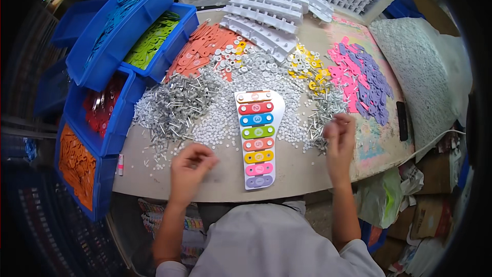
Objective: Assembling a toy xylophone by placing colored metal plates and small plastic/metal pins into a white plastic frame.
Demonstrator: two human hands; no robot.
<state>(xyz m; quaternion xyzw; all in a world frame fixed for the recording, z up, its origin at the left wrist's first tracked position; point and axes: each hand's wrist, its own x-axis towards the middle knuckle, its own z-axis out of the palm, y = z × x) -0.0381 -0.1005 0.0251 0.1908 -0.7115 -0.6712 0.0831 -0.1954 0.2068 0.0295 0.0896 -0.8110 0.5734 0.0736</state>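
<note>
A toy xylophone (278, 110) with a white base lies on the table between my hands, its coloured bars running from orange at the far end to lilac at the near end. White round caps sit at the ends of the farther bars; the nearest bars show small holes. Left of it my left hand (192, 172) hovers over the tabletop, fingers curled and thumb close to them; anything inside is too small to make out. To the right, my right hand (340, 141) is beside a pile of metal pins (328, 115), its raised fingers blurred by motion.
White caps (220, 123) and a larger pin pile (177, 102) spread behind the xylophone. Pink bars (346, 72) and purple bars (373, 90) lie far right. Blue bins (120, 118) of coloured bars line the left. White plastic bases (261, 18) are stacked at the back.
</note>
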